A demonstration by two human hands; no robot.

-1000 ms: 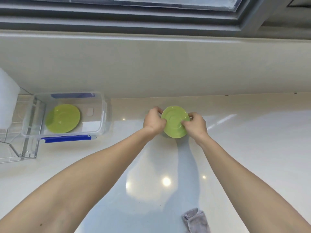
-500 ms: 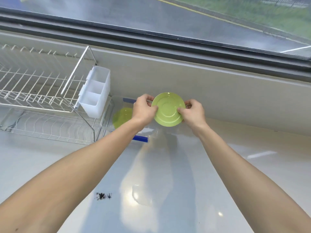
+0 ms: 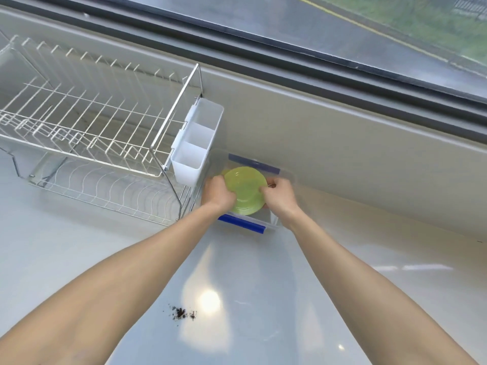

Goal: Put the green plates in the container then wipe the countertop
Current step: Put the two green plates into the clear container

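Note:
A green plate (image 3: 246, 189) is held over the clear plastic container (image 3: 286, 177), which has blue clips on its near and far sides. My left hand (image 3: 217, 193) grips the plate's left rim and my right hand (image 3: 279, 193) grips its right rim. A sliver of a second green plate (image 3: 224, 172) shows inside the container behind the held one; most of it is hidden. The container stands against the back wall on the white countertop (image 3: 237, 285).
A white wire dish rack (image 3: 87, 143) with a white plastic cutlery holder (image 3: 196, 146) stands just left of the container. A small patch of dark crumbs (image 3: 181, 313) lies on the countertop between my forearms. A window ledge runs along the back.
Both hands have carried the plate leftward from the counter to above the container and lowered it. My view has swung left, bringing the dish rack and crumbs into sight.

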